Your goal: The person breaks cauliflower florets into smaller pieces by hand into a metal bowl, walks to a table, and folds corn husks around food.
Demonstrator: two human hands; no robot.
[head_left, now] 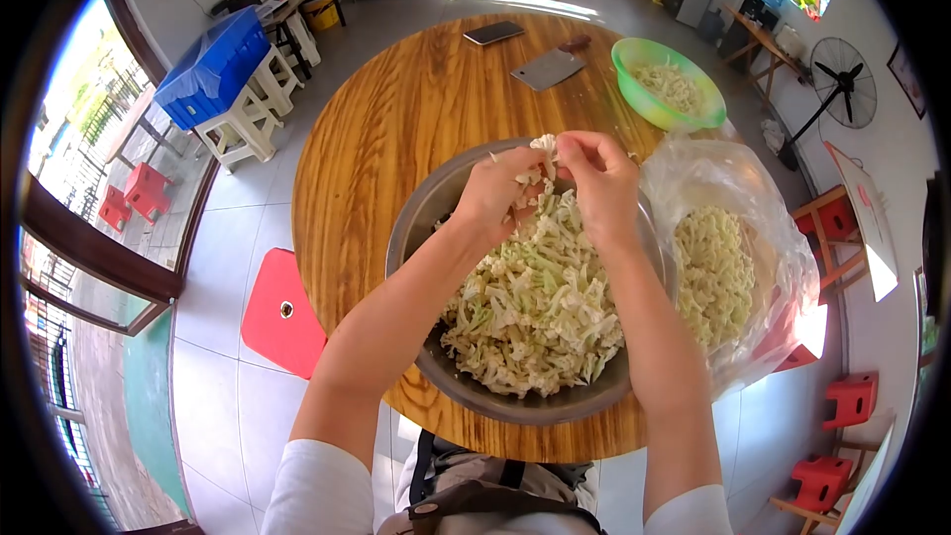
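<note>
Above the far side of a wide metal bowl (404, 238), my two hands meet over a heap of cauliflower pieces (540, 302). My left hand (498, 188) is curled round several small cauliflower bits. In my right hand (600, 176), thumb and fingers pinch a pale cauliflower floret (544, 147) that sits between both hands. To the right of the bowl lies a clear plastic bag (768, 238) holding more cut cauliflower (713, 272).
On the round wooden table (367, 139) lie a cleaver (550, 69), a phone (493, 33) and a green bowl (634, 94) of cauliflower. A red stool (282, 312) stands at the left. Farther off are a blue crate (213, 67) on white stools and a standing fan (843, 82).
</note>
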